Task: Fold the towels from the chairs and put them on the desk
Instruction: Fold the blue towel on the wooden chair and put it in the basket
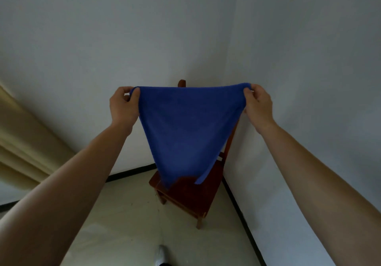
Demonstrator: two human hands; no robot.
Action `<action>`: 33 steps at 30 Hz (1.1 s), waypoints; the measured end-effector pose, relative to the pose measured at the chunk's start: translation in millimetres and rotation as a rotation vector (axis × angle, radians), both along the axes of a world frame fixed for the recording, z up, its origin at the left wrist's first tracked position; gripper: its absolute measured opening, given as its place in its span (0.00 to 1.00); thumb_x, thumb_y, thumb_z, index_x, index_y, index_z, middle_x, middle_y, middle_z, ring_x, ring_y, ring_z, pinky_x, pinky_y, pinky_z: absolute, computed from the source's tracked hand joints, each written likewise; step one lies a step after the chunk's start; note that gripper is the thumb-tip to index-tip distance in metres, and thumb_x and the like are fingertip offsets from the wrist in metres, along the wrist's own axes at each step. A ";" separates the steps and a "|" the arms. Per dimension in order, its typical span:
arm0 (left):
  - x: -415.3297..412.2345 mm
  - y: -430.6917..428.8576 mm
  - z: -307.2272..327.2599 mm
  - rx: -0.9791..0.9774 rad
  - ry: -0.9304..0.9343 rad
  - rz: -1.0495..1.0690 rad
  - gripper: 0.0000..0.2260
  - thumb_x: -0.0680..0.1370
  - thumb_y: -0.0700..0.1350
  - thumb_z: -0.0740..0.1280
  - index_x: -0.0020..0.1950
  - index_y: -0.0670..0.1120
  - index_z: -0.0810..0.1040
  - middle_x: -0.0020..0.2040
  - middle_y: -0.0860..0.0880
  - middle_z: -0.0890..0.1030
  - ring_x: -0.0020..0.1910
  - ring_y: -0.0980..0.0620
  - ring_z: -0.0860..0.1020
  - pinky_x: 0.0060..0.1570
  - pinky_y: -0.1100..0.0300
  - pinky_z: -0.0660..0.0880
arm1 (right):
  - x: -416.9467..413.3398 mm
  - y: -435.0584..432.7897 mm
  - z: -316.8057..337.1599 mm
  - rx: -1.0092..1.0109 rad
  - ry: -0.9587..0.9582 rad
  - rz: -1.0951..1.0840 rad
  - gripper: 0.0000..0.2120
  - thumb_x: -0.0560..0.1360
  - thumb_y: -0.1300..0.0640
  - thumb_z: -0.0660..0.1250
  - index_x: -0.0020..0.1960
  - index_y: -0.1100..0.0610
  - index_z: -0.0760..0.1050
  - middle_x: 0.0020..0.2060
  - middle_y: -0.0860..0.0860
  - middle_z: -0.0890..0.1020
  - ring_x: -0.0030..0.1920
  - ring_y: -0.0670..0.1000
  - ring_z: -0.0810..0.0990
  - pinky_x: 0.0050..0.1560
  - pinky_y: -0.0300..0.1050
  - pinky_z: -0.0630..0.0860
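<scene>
A blue towel [186,129] hangs spread out in the air in front of me, held by its two upper corners. My left hand [123,106] pinches the left corner and my right hand [257,106] pinches the right corner, both arms stretched forward. The towel narrows toward its lower end, which dangles just over the seat of a dark wooden chair [191,195]. The chair stands in the room's corner, and the towel hides most of its backrest. No desk is in view.
White walls meet in the corner behind the chair, with a black skirting strip [239,210] along the pale floor. A beige curtain [22,142] hangs at the left. The tip of a grey shoe [161,253] shows at the bottom.
</scene>
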State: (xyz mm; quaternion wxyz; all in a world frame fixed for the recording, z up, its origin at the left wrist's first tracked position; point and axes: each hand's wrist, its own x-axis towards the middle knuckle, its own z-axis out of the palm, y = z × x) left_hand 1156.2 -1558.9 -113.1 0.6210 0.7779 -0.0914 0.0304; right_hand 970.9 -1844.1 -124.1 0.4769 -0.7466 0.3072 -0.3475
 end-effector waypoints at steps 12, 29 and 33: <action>40.2 12.4 22.5 0.120 -0.069 0.065 0.10 0.79 0.52 0.67 0.55 0.51 0.83 0.45 0.52 0.84 0.36 0.51 0.84 0.44 0.52 0.82 | 26.2 -4.9 22.8 -0.185 -0.033 -0.045 0.08 0.81 0.51 0.62 0.53 0.50 0.79 0.48 0.49 0.83 0.45 0.45 0.79 0.47 0.36 0.75; 125.8 -20.9 28.7 0.021 -0.099 -0.078 0.08 0.78 0.50 0.68 0.52 0.47 0.82 0.45 0.51 0.84 0.46 0.51 0.83 0.53 0.52 0.81 | 101.9 -24.8 44.8 0.101 -0.084 -0.165 0.09 0.80 0.54 0.62 0.57 0.52 0.78 0.50 0.47 0.82 0.50 0.46 0.80 0.54 0.43 0.78; 109.5 -9.0 21.3 0.074 -0.139 -0.061 0.10 0.80 0.50 0.66 0.55 0.45 0.80 0.50 0.49 0.83 0.48 0.53 0.80 0.52 0.59 0.77 | 90.5 -14.8 34.7 0.168 -0.099 -0.175 0.07 0.78 0.55 0.61 0.49 0.52 0.78 0.45 0.47 0.81 0.45 0.45 0.78 0.50 0.43 0.76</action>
